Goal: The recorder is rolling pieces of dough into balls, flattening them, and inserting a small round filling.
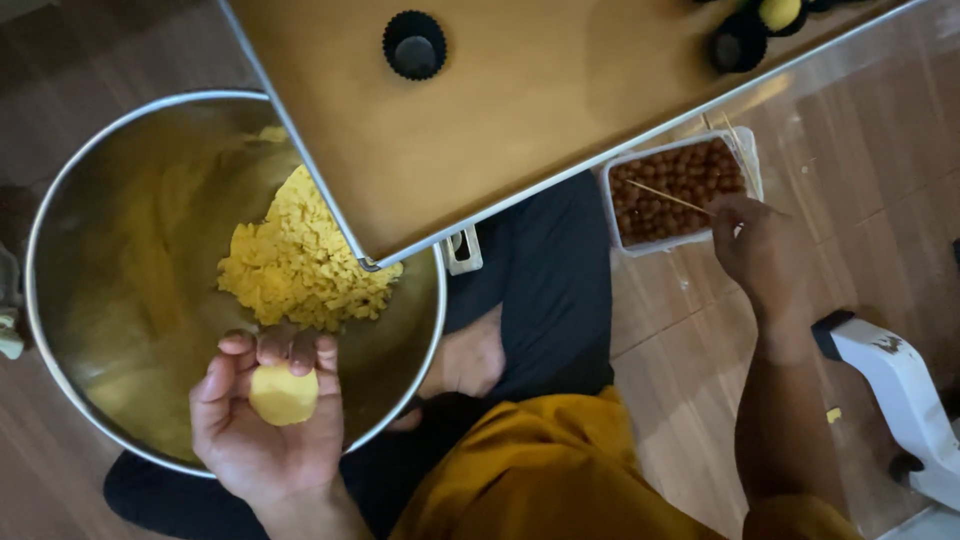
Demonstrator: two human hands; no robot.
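Cupping a yellow dough ball [283,393] in half-curled left hand [265,420] fingers, right hand [760,250] pinches a skewer [668,197] above wooden floor [860,150].

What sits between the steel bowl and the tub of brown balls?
Head view: between the steel bowl and the tub of brown balls lie the wooden board's corner and the person's dark-trousered leg.

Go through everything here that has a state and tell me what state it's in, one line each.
Left hand: cupped, holding a dough ball.
Dough ball: rounded, smooth.
Steel bowl: partly filled with crumbly yellow dough.
Right hand: pinching a thin skewer.
Plastic tub: open, full of brown balls.
Black paper cup: empty, upright on the low table.
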